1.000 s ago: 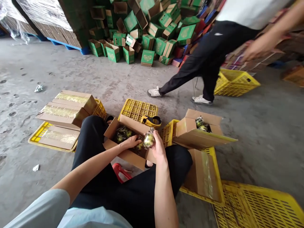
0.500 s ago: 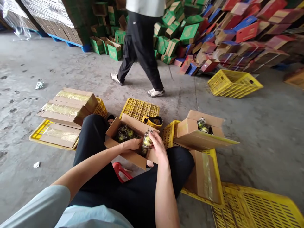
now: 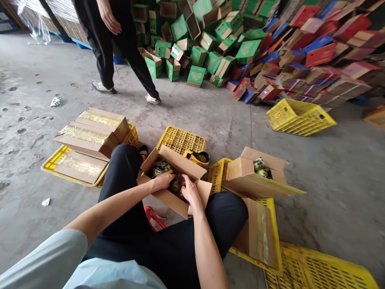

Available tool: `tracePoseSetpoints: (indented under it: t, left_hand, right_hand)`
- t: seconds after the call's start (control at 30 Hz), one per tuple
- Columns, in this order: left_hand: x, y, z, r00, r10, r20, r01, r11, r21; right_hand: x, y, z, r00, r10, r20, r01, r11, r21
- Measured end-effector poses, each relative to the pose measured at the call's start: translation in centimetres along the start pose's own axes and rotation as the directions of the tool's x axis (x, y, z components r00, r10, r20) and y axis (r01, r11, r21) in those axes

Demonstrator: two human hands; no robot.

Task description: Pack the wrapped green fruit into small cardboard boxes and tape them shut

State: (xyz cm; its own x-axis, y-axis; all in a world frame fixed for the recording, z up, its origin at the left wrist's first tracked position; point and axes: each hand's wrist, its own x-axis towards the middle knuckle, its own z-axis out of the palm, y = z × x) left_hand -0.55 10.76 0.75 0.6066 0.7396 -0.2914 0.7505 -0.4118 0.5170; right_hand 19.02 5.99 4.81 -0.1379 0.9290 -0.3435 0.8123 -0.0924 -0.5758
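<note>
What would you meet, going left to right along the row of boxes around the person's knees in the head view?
Taped boxes → left hand → right hand → second open box

Yellow tape dispenser (image 3: 197,157) sits on an upturned yellow crate (image 3: 180,140). Left of the dispenser: taped cartons (image 3: 90,134) stacked on a flat yellow tray (image 3: 52,162); right of it, an open carton (image 3: 255,180) of wrapped fruit. Well beyond the dispenser: heap of green boxes (image 3: 195,48), red and blue boxes (image 3: 303,60), a person (image 3: 120,44) mid-stride on the concrete floor (image 3: 210,108).
</note>
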Motion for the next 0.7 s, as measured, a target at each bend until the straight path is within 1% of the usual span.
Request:
tracePoseSetpoints:
  t: [0.1,0.2,0.27,0.37,0.53,0.7]
  left_hand:
    - [-0.3,0.6,-0.2,0.999,-0.047,-0.002,0.047,0.998,0.038]
    - [-0.6,0.9,-0.4,0.998,-0.059,0.004,0.059,0.997,0.050]
    - [-0.8,1.1,-0.5,0.998,-0.064,0.002,0.064,0.997,0.048]
    - [-1.0,1.2,-0.4,0.997,-0.065,-0.029,0.066,0.997,0.032]
    - [-1.1,0.9,-0.1,0.993,-0.056,-0.104,0.054,0.998,-0.030]
    - [-1.0,0.3,0.1,0.978,-0.073,-0.193,0.051,0.992,-0.115]
  right_hand:
    - [0.0,-0.5,1.0,1.000,-0.017,-0.019,0.016,0.999,-0.052]
    - [0.3,-0.9,1.7,0.995,-0.103,-0.007,0.101,0.987,-0.121]
    - [0.6,-1.0,2.0,0.991,-0.130,0.014,0.131,0.979,-0.160]
    - [1.2,-1.1,2.5,0.997,-0.074,0.001,0.073,0.977,-0.201]
    - [1.5,-0.9,2.7,0.997,0.033,-0.066,-0.051,0.956,-0.288]
    - [1.3,-1.2,3.2,0.992,0.060,-0.107,-0.094,0.935,-0.341]
